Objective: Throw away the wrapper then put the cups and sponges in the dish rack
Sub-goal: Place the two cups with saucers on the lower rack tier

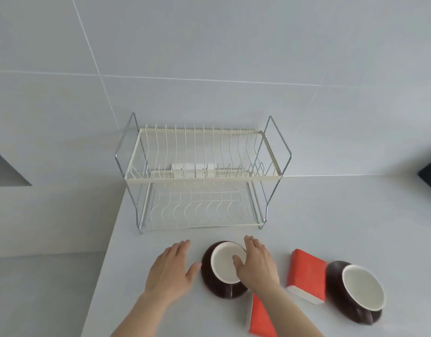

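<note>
Right hand (254, 260) on round glossy brown cup (210, 276)

Left hand (169, 271) flat, fingers spread, palm down, right hand (257, 262) curled (thumb tucked inward), forearms converging.

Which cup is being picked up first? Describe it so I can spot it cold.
Start at the two-tier wire dish rack against the wall. Just in front of it on the white counter sits a brown cup with a white inside. Unlike the other cup far right, the right hand rests on its rim.
</note>
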